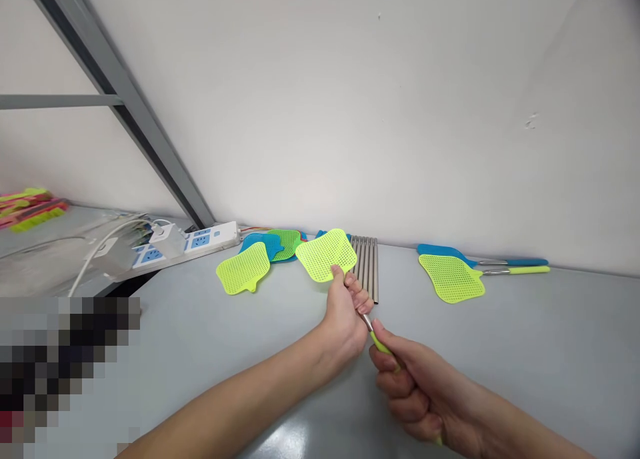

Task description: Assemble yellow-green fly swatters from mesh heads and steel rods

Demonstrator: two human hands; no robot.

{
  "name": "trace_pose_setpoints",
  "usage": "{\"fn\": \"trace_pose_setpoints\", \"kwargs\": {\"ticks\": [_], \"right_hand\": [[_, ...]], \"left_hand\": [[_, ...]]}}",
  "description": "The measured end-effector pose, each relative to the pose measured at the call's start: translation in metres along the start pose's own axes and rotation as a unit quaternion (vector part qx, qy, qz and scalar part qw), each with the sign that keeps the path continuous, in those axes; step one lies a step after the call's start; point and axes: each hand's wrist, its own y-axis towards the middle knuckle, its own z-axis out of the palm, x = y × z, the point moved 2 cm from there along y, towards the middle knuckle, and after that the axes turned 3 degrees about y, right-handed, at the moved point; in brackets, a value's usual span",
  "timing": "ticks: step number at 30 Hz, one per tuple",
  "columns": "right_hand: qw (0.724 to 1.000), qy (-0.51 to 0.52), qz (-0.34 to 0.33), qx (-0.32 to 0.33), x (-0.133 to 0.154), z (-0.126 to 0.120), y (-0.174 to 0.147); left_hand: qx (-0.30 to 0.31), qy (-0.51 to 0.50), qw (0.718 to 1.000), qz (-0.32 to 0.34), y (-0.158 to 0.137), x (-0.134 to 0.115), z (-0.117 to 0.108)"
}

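Grey worktop [525, 352] fills most of my view, white wall behind it. Progress, as I judge it: two swatters look finished and parked at the right by the wall, a yellow-green finished swatter [453, 277] with its handle pointing right, and a blue finished swatter [445, 251] just behind it, overlapping. Left of centre lie loose heads with no handles: one yellow-green loose head [243, 270] alone, plus a small pile of blue and green heads [277, 244] against the wall. A row of bare metal rods [367, 262] lies just behind my hands, side by side. So I read it as early: two made, one in hand, several heads and rods left.

The piece in hand: yellow-green swatter head [326, 254] held up just above the worktop, near the rods, its metal rod [368, 322] running down toward me into a yellow-green handle [381, 345].

Left hand [345, 312] comes in from lower left, forearm long across the frame, grip clamped around the neck where head meets rod, thumb up on the mesh edge. Right hand [415, 389] comes from lower right, fist curled and clamped on the handle, the handle tip peeking out below the palm. Hands nearly touching, rod short between them.

Far left: white power strip [200, 240] with plugs and cables, more coloured swatters [27, 206] on a separate surface.
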Motion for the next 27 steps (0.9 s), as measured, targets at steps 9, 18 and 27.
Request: {"fn": "trace_pose_setpoints", "kwargs": {"ticks": [9, 18, 27], "right_hand": [[0.973, 0.130, 0.050, 0.182, 0.002, 0.006, -0.004], [0.945, 0.168, 0.026, 0.278, 0.003, 0.015, -0.017], [0.974, -0.118, -0.190, 0.040, 0.020, 0.010, -0.004]], "left_hand": [[0.039, -0.037, 0.998, -0.026, -0.006, 0.000, 0.004], [0.073, -0.040, 0.996, -0.038, -0.022, -0.007, 0.019], [0.171, 0.076, 0.982, 0.016, -0.021, -0.033, 0.034]]}}
